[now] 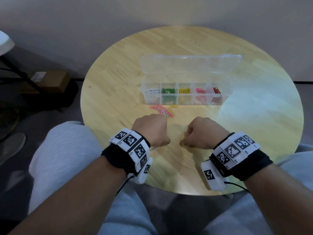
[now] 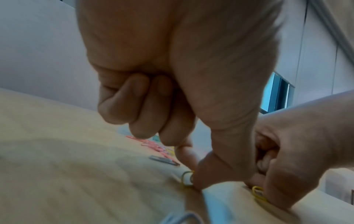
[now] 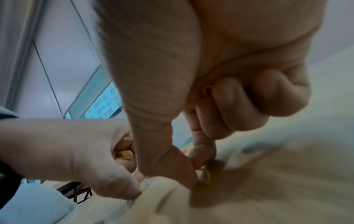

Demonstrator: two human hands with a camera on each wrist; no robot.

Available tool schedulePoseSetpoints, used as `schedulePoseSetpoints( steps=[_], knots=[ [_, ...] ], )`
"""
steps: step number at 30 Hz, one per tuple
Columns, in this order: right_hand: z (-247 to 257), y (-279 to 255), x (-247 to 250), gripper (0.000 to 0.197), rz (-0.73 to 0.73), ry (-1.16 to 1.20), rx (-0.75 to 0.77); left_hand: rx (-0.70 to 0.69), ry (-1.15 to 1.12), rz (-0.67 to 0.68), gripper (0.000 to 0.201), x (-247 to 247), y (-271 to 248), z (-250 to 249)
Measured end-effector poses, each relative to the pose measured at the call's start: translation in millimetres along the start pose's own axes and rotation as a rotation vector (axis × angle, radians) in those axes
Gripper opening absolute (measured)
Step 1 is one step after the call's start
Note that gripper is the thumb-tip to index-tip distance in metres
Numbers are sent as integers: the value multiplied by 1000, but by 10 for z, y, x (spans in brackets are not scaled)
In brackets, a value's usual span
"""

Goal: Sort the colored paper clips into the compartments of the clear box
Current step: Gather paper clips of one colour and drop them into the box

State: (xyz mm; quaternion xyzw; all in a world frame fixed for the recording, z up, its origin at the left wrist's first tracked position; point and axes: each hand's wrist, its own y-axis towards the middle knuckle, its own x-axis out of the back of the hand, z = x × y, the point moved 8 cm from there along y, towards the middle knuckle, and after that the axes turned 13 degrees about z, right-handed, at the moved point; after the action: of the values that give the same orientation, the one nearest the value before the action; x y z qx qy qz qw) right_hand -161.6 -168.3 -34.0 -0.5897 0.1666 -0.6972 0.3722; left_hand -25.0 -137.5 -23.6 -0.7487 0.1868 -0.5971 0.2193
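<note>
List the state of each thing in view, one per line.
clear box: lid open, five compartments each holding one colour
loose clips: unsorted, on table
left hand: pinching a yellow clip
right hand: pinching a yellow clip

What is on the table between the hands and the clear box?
A loose pile of paper clips, mostly pink, lies before the clear box, seen in the head view.

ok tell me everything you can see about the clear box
The clear box is a long see-through plastic case lying flat on the round wooden table, its hinged lid open and tipped back. Dividers make five compartments in a row: white, green, yellow, pink and red clips. Neither hand touches it.
</note>
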Motion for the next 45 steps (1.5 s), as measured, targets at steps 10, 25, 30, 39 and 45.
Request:
schedulePoseSetpoints(
  steps=[10, 25, 30, 39, 45],
  knots=[
    [-58, 0, 113, 24, 223, 1356, 327, -232, -817, 36, 29, 211, 47, 192],
    [-95, 147, 268, 19, 11, 1155, 189, -429, -1644, 218, 28, 390, -13, 253],
    [172, 251, 507, 35, -194, 304, 176, -274, -1434, 59, 25, 346, 63, 386],
    [173, 238, 454, 20, -240, -75, 38, 16, -393, -211, 24, 251, 154, 393],
    [62, 5, 232, 7, -187, -84, -15, 97, -259, -198, 37, 225, 215, 294]
  ],
)
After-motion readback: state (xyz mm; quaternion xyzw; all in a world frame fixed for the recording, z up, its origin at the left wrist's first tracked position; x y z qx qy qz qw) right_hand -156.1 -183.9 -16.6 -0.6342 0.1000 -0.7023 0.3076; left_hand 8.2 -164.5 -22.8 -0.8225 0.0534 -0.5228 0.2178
